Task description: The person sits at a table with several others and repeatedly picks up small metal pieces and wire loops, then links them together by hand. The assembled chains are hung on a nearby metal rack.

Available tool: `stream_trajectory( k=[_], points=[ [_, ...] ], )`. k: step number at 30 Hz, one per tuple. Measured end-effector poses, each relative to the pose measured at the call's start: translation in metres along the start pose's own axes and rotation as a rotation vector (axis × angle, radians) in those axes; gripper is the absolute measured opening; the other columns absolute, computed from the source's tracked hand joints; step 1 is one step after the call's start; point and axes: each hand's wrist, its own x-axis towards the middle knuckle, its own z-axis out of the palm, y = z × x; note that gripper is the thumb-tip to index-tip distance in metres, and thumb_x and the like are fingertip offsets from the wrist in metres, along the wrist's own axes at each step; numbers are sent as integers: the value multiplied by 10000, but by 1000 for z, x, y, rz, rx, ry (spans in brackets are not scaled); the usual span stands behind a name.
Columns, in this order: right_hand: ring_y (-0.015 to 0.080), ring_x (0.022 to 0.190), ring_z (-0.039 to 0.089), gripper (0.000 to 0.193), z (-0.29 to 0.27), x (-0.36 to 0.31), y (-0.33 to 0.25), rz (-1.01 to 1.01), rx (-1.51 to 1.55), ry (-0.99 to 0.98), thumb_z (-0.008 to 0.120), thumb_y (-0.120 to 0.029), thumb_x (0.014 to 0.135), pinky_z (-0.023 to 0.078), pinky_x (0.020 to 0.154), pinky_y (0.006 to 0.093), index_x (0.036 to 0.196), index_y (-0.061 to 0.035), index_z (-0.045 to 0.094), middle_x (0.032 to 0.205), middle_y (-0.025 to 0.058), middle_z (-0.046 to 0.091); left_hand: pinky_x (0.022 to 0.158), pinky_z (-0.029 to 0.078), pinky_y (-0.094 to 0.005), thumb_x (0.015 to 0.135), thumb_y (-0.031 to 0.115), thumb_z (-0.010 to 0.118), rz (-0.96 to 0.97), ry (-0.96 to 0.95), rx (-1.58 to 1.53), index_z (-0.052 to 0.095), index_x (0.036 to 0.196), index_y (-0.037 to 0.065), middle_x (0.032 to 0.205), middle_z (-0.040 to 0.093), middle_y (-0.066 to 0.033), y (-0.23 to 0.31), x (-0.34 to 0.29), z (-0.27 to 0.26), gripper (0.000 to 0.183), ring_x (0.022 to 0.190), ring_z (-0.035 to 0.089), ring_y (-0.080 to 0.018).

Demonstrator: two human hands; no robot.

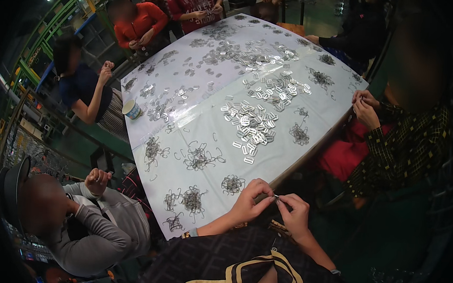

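Note:
At the near edge of the table, my left hand [253,202] and my right hand [295,215] meet fingertip to fingertip. Both are closed in a pinch on a small shiny metal piece [276,196], mostly covered by the fingers, so its exact kind cannot be made out. Just left of my left hand lies a round pile of thin wire hooks [232,184]. Farther up the table is a heap of flat silvery slotted buckles [253,127].
More hook piles [192,200] lie along the white-covered table [186,131], with further buckles [223,54] toward its far end. A paper cup [132,109] stands at the left edge. Several people sit or stand around the table, including one in grey [104,232] and one at right [400,145].

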Motion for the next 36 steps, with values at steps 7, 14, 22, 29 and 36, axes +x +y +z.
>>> stream_trajectory(
  k=[7,14,22,29,36],
  points=[
    [177,628,631,102,-3,11,13,-240,-9,-17,712,9,759,471,551,276,859,12,701,744,101,650,860,455,-299,887,-10,570,-108,11,-186,557,991,-10,990,622,-97,5,-13,9,104,931,590,-179],
    [210,616,603,165,25,51,60,-81,-66,-132,695,-59,786,480,583,306,938,5,701,739,111,616,868,457,-301,885,-40,534,-27,-58,-107,529,1019,-13,1010,605,-110,2,-21,10,137,953,587,-181],
    [347,837,603,262,110,99,100,-217,-447,-234,691,-116,794,490,736,439,1041,-32,668,872,150,597,853,469,-291,879,-69,522,-36,-66,-108,526,1023,-18,992,577,-108,0,-30,16,152,953,587,-179],
    [361,869,609,224,113,111,107,-147,-429,-336,707,-100,771,492,760,444,979,-31,659,911,170,609,836,471,-298,876,-46,545,-29,-43,-41,535,996,-14,985,584,-116,4,-30,14,125,927,592,-194],
    [290,709,646,157,100,113,106,62,-326,-381,725,-62,742,516,667,364,879,3,683,780,158,658,827,471,-306,875,-23,557,-38,-49,-31,535,992,-7,984,594,-118,-3,-30,18,120,930,593,-205]
  ],
)
